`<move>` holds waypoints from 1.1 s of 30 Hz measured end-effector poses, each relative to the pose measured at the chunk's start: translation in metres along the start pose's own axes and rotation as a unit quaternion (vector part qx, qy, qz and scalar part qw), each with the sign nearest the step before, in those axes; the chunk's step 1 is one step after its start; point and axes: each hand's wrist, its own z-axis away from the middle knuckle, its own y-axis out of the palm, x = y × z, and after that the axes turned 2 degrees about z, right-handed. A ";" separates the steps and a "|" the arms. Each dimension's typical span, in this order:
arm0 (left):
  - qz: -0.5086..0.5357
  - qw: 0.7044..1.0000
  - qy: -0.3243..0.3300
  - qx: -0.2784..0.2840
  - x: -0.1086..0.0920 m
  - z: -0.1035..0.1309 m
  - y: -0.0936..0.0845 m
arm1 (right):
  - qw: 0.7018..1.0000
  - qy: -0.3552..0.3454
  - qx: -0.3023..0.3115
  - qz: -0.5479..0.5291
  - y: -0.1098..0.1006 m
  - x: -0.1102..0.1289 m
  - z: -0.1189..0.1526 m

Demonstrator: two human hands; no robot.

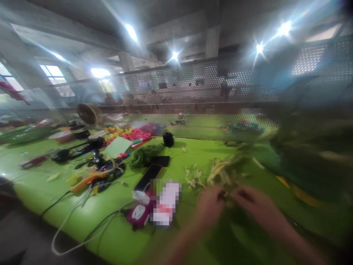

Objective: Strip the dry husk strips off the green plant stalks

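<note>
Best worked with the left hand [210, 207] close beside the right hand [255, 204], both with curled fingers; too blurred to tell whether gripping anything. For pale yellow strips [220, 170] just beyond the grip, pinch lightly against tearing.

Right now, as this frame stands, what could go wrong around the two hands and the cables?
The white cable loops past the near edge of the green table; a passing arm or leg might snag it and drag things nearby.

The left hand and right hand work close to loose pale pieces, which could scatter if brushed.

The black phone lies near the purple pack amid cords, so it might be knocked.
</note>
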 end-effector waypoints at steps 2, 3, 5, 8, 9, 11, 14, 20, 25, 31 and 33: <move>-0.018 1.000 0.010 0.014 -0.003 0.001 -0.001 | 0.999 -0.001 -0.015 0.028 -0.002 -0.002 0.001; -0.026 0.999 0.013 0.020 -0.005 0.001 -0.002 | 0.999 -0.002 -0.021 0.043 -0.003 -0.002 0.001; -0.033 0.999 0.018 0.032 -0.009 0.003 -0.003 | 0.998 0.002 -0.029 0.061 -0.004 -0.003 0.001; -0.014 0.999 0.016 0.046 -0.015 0.005 -0.006 | 0.998 0.005 -0.038 0.052 -0.005 -0.002 0.002; -0.003 0.999 0.016 0.049 -0.017 0.006 -0.006 | 0.998 0.006 -0.040 0.045 -0.004 -0.001 0.002; 0.021 0.998 0.023 0.053 -0.018 0.008 -0.006 | 0.998 0.011 -0.049 0.035 -0.004 0.002 0.001; 0.038 0.998 0.029 0.045 -0.013 0.007 -0.004 | 0.998 0.017 -0.060 0.017 -0.004 0.008 0.001; 0.124 0.992 -0.008 0.012 0.006 -0.003 0.001 | 0.993 0.026 -0.104 -0.046 -0.007 0.015 0.002; 0.226 0.973 -0.052 -0.004 0.010 -0.004 0.000 | 0.994 -0.009 -0.107 0.000 -0.007 0.000 0.007; 0.272 0.962 -0.031 -0.016 0.012 -0.004 0.001 | 0.987 -0.041 -0.085 0.132 0.000 -0.008 0.006; 0.264 0.964 -0.033 -0.026 0.011 -0.005 0.000 | 0.986 -0.051 -0.078 0.139 0.003 -0.005 0.006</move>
